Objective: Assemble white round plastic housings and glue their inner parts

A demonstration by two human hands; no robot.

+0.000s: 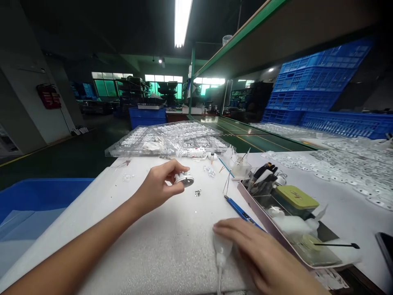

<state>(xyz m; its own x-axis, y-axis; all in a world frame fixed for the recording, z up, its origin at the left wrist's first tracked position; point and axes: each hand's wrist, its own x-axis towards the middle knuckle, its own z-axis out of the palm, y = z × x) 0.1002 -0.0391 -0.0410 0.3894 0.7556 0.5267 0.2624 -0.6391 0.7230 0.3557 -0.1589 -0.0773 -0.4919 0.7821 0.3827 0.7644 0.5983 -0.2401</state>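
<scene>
My left hand (pixel 161 184) pinches a small round white part (pixel 185 179) with a shiny, dark flat face between thumb and fingers, raised above the white worktop. Lower right, my right hand (pixel 254 250) curls over a translucent white squeeze bottle (pixel 221 248), whose thin nozzle points toward me; the far side of its grip is hidden. Between the hands lies a little pile of silver pieces (pixel 198 192). Behind it are small pale bluish pieces (pixel 209 171). A blue pen-like tool (pixel 242 211) with tweezer-like tips lies just beyond my right hand.
At right stands a pinkish box (pixel 260 223) with tools, a yellow-lidded tin (pixel 297 197) and white bottles. Clear trays (pixel 184 135) of white parts cover the back. Rows of white parts (pixel 340 174) lie far right, below stacked blue crates (pixel 307 88). A blue bin (pixel 46 186) is left.
</scene>
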